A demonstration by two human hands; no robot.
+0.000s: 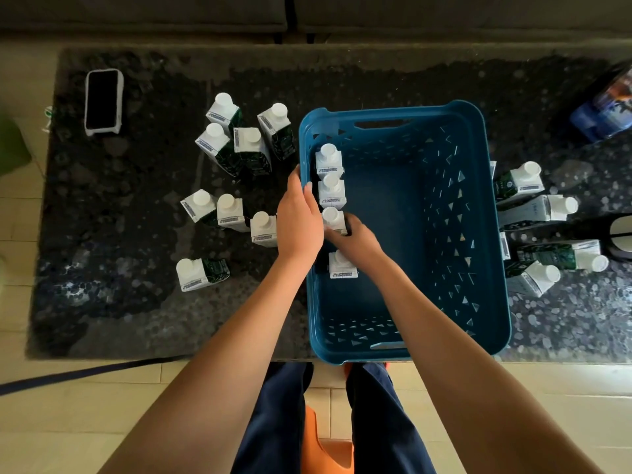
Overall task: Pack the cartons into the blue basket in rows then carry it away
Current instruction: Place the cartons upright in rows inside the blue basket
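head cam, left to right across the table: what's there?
phone → left group of cartons → left hand on the blue basket rim → row of cartons in the basket, right hand → right group of cartons

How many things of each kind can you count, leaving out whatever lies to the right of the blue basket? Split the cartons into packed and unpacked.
Blue basket: 1
Packed cartons: 4
Unpacked cartons: 8
Phone: 1
Total: 14
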